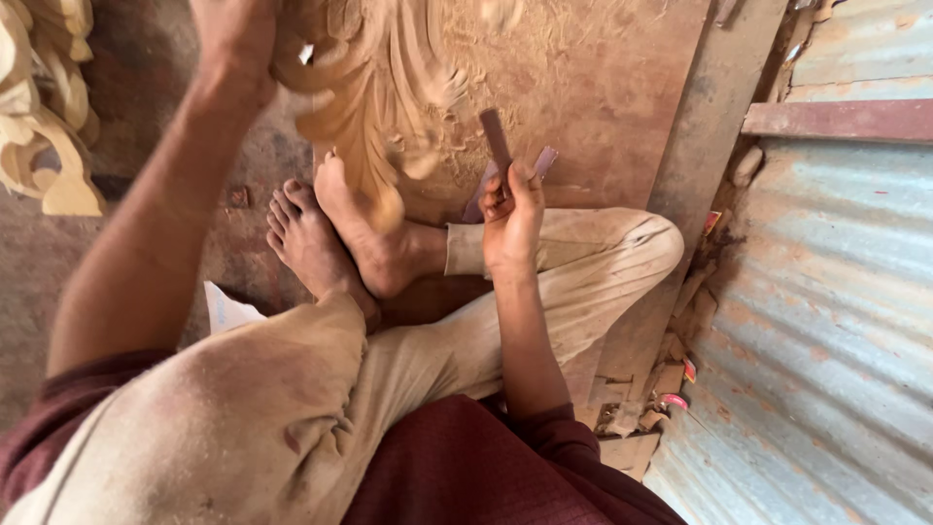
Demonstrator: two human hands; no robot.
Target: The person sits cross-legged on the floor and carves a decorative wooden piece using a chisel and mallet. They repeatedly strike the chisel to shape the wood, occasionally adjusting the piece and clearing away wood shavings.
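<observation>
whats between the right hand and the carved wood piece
In the head view, bare dusty board lies between the right hand and the carved wood piece.

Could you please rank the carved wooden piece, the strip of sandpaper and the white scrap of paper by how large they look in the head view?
1. Carved wooden piece, held up by the left hand; blurred and cut off by the frame.
2. and 3. Strip of sandpaper in the right hand, and white scrap of paper: both partly hidden, so unranked.
</observation>
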